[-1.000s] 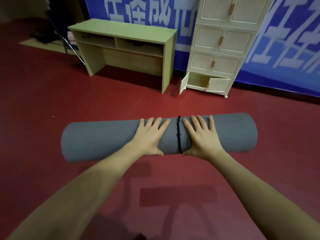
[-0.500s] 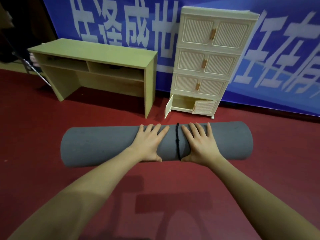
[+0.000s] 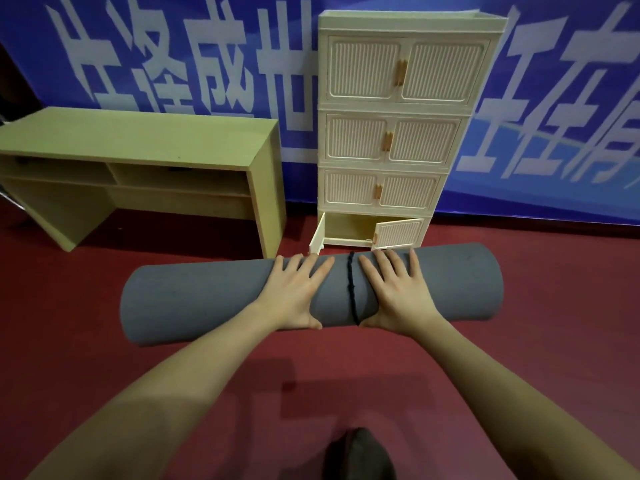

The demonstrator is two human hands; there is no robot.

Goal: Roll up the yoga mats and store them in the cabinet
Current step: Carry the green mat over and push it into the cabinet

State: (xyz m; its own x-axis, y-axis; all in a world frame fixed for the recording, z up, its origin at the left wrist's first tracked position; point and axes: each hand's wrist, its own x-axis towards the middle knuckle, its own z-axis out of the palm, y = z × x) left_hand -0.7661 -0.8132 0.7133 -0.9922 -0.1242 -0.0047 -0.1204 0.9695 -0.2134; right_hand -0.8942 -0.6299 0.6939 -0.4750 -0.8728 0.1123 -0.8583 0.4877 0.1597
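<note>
A grey yoga mat (image 3: 194, 299) is rolled into a thick tube and bound near its middle by a black cord (image 3: 351, 289). I hold it crosswise in front of me, off the red floor. My left hand (image 3: 294, 292) grips it just left of the cord, fingers spread over the top and thumb underneath. On the other side of the cord, my right hand (image 3: 398, 292) grips it the same way. Behind the roll stands a cream cabinet (image 3: 398, 133) of several stacked tiers. Its bottom compartment (image 3: 349, 226) has both doors swung open.
A light wooden desk (image 3: 138, 143) stands left of the cabinet against a blue banner (image 3: 554, 98) with white lettering. Red floor (image 3: 571, 341) spreads between me and the furniture. A dark rounded shape (image 3: 360, 455) shows at the bottom edge between my arms.
The view has tilted up and the cabinet and desk now look nearer and larger. The roll stays in both hands and now overlaps the cabinet's base.
</note>
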